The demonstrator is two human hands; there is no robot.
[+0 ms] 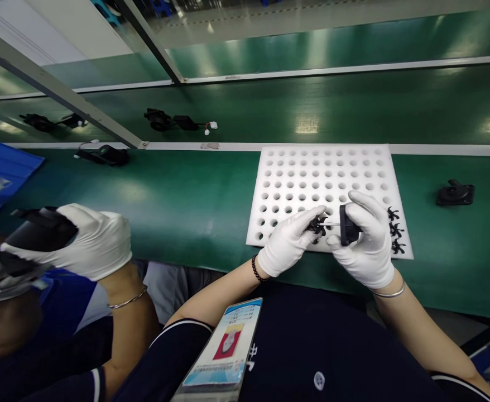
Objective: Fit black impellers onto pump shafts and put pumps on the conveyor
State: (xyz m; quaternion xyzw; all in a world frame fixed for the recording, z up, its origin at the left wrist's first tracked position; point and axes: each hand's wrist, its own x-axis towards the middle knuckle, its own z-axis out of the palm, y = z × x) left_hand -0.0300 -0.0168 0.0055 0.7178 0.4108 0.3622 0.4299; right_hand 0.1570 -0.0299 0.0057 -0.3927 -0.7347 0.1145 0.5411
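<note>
Both my gloved hands are over the front part of a white foam tray (299, 184) with rows of round holes. My left hand (289, 241) pinches a small black bladed impeller (317, 224) between thumb and fingers. In my right hand (366, 240) is a black squarish housing (347, 225), gripped at its sides. A thin light shaft (332, 224) spans the gap between impeller and housing; how its ends join them I cannot make out. Three similar black impellers (395, 230) stand along the tray's right edge, beside my right hand.
A co-worker's gloved hands (90, 240) hold a black part (42, 229) at the left, blurred. A black housing (455, 193) lies on the green bench right of the tray. Wired black units (102, 154) (173, 120) lie further back. A metal rail (211, 146) crosses behind the tray.
</note>
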